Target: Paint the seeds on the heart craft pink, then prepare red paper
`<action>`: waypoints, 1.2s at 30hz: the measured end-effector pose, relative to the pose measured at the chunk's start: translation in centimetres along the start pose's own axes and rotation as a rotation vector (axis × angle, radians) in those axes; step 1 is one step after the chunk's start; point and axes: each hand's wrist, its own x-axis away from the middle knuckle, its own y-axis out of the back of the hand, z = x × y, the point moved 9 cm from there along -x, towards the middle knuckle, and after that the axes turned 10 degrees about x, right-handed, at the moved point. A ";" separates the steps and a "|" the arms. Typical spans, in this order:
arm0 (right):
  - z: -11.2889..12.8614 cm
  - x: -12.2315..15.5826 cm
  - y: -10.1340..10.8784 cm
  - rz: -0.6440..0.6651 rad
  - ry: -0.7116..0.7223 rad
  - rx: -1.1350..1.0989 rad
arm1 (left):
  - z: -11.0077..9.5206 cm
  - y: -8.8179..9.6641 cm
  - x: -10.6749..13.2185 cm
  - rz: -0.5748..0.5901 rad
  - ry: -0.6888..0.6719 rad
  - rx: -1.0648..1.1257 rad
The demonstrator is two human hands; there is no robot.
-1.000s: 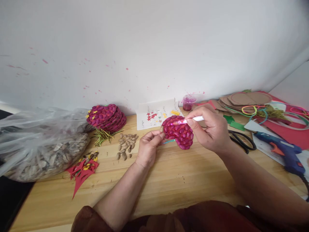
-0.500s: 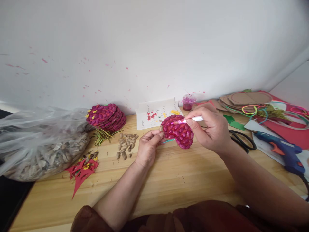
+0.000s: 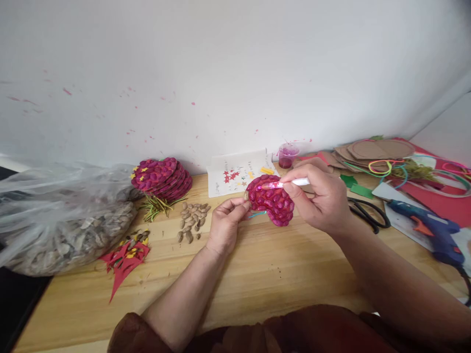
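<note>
My left hand (image 3: 228,219) pinches the left edge of a magenta-painted craft piece (image 3: 274,201) covered in shell-like bumps. A small tan, unpainted spot shows beside my left fingertips. Between the thumb and fingers of my right hand (image 3: 318,198) is a white-handled paintbrush (image 3: 294,182). Its pink-stained tip touches the upper left of the bumpy piece. A turquoise cord (image 3: 256,214) hangs at the piece's lower edge. Behind it stands a clear cup (image 3: 288,156) with magenta paint. Loose pistachio-like shells (image 3: 190,220) lie left of my left hand.
Similar magenta pieces (image 3: 162,179) are stacked at the back left, near a plastic bag of shells (image 3: 73,235) and red scraps (image 3: 125,262). Paper with stars (image 3: 221,169) leans at the wall. On the right are scissors (image 3: 370,214), a blue glue gun (image 3: 429,223) and cardboard shapes (image 3: 380,148).
The brush tip has shifted slightly left along the top of the bumpy piece. The piece has moved very little, and my left hand keeps its pinch.
</note>
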 end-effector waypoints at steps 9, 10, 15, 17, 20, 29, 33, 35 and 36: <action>0.0 -0.1 0.0 0.001 0.014 -0.010 | 0.0 -0.1 0.0 -0.003 0.004 0.008; 0.0 0.0 -0.1 0.008 0.012 -0.007 | 0.0 -0.1 0.0 -0.005 0.008 0.012; -0.4 0.2 0.1 -0.005 -0.007 0.015 | 0.1 0.0 -0.1 -0.020 0.028 0.053; -0.5 0.2 0.2 -0.018 -0.019 0.000 | 0.2 0.1 -0.2 -0.014 0.034 0.057; -0.5 0.2 0.6 -0.061 -0.027 -0.002 | 0.3 0.3 -0.4 -0.003 0.039 0.061; -1.0 0.3 0.9 -0.093 -0.073 -0.017 | -0.4 0.2 -0.4 -0.020 -0.002 0.081; -1.1 0.5 0.9 -0.108 -0.086 -0.014 | -0.6 0.1 -0.5 -0.003 -0.036 0.057; -1.1 0.5 1.0 -0.120 -0.087 -0.009 | -0.6 0.1 -0.5 0.017 -0.054 0.052; -1.1 0.4 1.0 -0.126 -0.082 -0.008 | -0.6 0.1 -0.6 0.026 -0.061 0.051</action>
